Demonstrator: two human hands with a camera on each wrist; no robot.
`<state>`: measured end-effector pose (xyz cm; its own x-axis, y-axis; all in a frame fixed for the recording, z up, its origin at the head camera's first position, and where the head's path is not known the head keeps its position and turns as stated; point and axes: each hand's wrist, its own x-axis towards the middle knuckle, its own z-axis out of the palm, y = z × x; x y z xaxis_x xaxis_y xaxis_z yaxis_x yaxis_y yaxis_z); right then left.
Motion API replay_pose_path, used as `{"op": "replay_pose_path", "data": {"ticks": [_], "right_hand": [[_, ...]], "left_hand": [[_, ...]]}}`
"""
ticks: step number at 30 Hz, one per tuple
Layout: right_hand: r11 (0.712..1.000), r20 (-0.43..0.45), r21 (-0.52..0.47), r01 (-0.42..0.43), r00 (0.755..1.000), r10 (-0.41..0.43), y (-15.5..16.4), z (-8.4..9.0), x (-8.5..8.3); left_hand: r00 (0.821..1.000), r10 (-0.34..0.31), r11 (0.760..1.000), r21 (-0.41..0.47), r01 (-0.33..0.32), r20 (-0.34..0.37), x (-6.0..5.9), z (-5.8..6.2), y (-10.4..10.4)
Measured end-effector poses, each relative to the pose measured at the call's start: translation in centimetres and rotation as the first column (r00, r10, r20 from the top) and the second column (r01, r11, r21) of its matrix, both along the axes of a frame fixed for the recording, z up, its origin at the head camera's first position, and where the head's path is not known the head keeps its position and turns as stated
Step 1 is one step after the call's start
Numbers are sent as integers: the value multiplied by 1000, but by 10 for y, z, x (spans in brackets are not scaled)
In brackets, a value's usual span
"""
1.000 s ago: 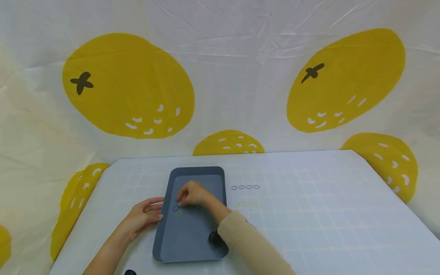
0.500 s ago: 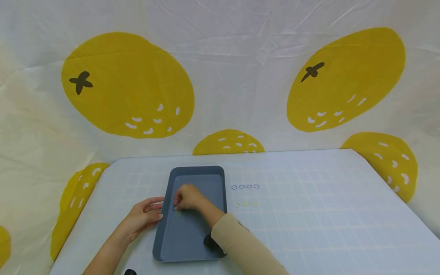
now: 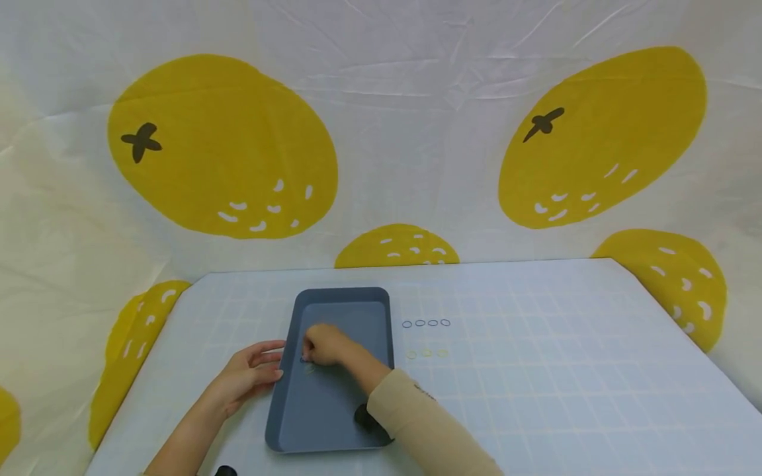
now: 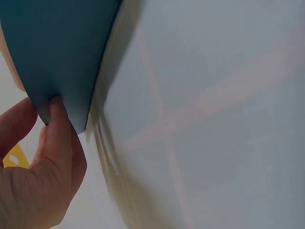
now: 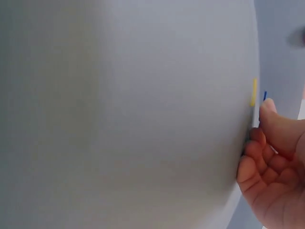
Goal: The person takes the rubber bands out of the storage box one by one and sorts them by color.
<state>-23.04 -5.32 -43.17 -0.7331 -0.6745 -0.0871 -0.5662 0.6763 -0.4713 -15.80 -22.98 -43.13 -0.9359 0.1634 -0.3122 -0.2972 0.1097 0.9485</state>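
Low over the left part of the grey-blue tray (image 3: 330, 423), my right hand (image 3: 324, 344) pinches a thin blue ring like a rubber band (image 5: 265, 97) between thumb and fingertips. Its fingers cover most of that ring. Close beside it in the tray lies a thin yellow ring (image 3: 309, 369), seen as a short yellow strip (image 5: 253, 92) in the right wrist view. My left hand (image 3: 247, 373) is at the tray's left side, fingers loosely extended. In the left wrist view its fingers (image 4: 57, 121) touch the tray's outer wall (image 4: 62, 52).
Right of the tray, several blue rings (image 3: 420, 323) lie in a row on the pale checked tablecloth (image 3: 536, 370). Three yellow rings (image 3: 426, 353) form a row nearer to me. A white curtain with yellow fruit prints (image 3: 417, 158) hangs behind the table.
My right hand has come slightly left and down onto the blue ring in the tray, and its fingertips have closed on it. The left hand stays in place.
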Motion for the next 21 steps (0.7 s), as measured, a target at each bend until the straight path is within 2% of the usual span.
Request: {"op": "replay_pose_path", "data": {"ticks": [4,8,11,16,21], "right_hand": [[984,97,-165,64,994,-48,6,0,-3],[950,180,-281,136,980,-87,12,3,-5],[917,271,-349,195,957,-100,15,6,-5],[849,412,-434,303,904,-112,19,12,-7],[832,438,-463,305,895,-84,24,21,-6]], "left_hand": [[1000,-6,1000,-4,6,-3,1,-1,-1],[1000,-4,1000,3,4,-4,2,-1,-1],[1000,10,1000,0,-10,2,1,-1,0],[1000,15,1000,-9,-15,0,1,-1,0],[1000,10,1000,-11,-10,-3,1,0,0]]}}
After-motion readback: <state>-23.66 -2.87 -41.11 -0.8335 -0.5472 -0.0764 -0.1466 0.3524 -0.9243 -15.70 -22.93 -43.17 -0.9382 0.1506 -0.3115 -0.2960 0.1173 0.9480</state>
